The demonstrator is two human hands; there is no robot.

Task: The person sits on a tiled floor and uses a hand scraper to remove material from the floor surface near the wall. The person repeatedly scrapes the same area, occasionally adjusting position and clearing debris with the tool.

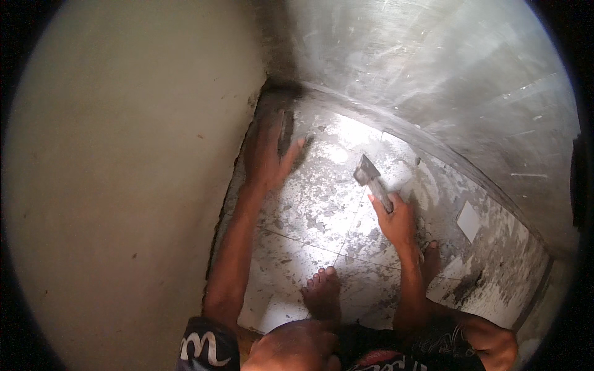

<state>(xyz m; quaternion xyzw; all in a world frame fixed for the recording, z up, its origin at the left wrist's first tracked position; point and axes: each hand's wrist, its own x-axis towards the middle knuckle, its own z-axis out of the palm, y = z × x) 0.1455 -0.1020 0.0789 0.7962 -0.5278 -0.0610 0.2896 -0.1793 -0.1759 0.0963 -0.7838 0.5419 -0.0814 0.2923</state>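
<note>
Two hands: left (pixel 267 154) on floor tiles (pixel 322 204), right (pixel 396 219) w/ one scraper (pixel 371 179)

A small metal scraper (pixel 371 180) — flat grey blade pointing up-left, handle gripped — is tilted just above the dirty floor tiles (pixel 309 210).

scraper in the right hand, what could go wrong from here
1. The right hand holds the scraper low over the tiled floor; a slip could gouge a tile.
2. The left hand lies flat on the floor near the corner, in line with the blade; a long stroke might reach its fingers.
3. The bare foot rests on the mortar-smeared tiles close behind the tool, so a backward slip could strike the toes.
</note>
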